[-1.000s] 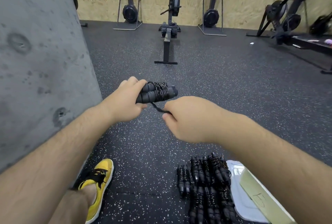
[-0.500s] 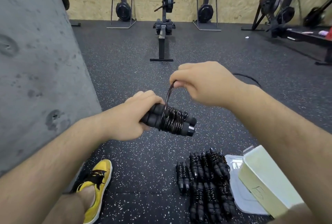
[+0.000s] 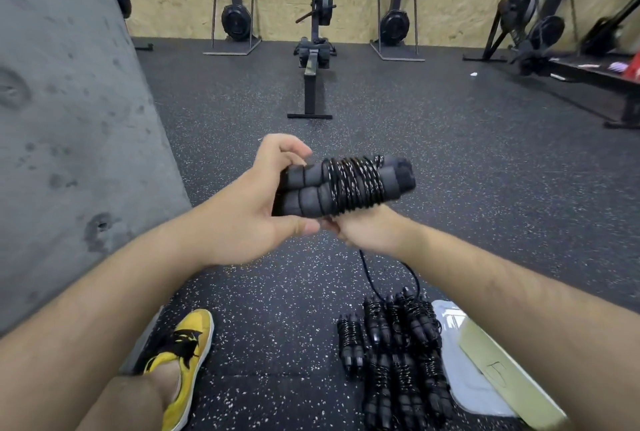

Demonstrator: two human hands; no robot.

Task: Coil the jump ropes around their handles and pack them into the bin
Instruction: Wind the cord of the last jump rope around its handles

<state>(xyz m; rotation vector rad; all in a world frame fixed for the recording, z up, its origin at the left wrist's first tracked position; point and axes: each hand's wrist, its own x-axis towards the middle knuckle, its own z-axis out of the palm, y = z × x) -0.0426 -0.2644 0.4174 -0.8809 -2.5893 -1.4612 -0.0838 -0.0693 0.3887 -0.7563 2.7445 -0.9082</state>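
My left hand (image 3: 242, 212) grips the two black foam handles of a jump rope (image 3: 346, 185), held side by side and pointing right. Black cord is coiled in many turns around the handles' middle. My right hand (image 3: 367, 230) sits under the coiled bundle, its fingers hidden below it, holding the loose cord (image 3: 388, 271) that hangs down in a loop. On the floor at lower right lie several coiled jump ropes (image 3: 398, 354) in a tight pile. Beside them a pale green bin (image 3: 502, 371) lies tilted on its clear lid (image 3: 460, 378).
A grey concrete wall (image 3: 62, 140) stands close on the left. My foot in a yellow shoe (image 3: 183, 358) rests on the speckled rubber floor. A rowing machine (image 3: 315, 50) and other gym machines line the far wooden wall; a bench stands at far right.
My right hand went from above the bundle, pulling the cord up, round to underneath it. The left hand tipped the handles to level and raised them, and more turns lie on the coil.
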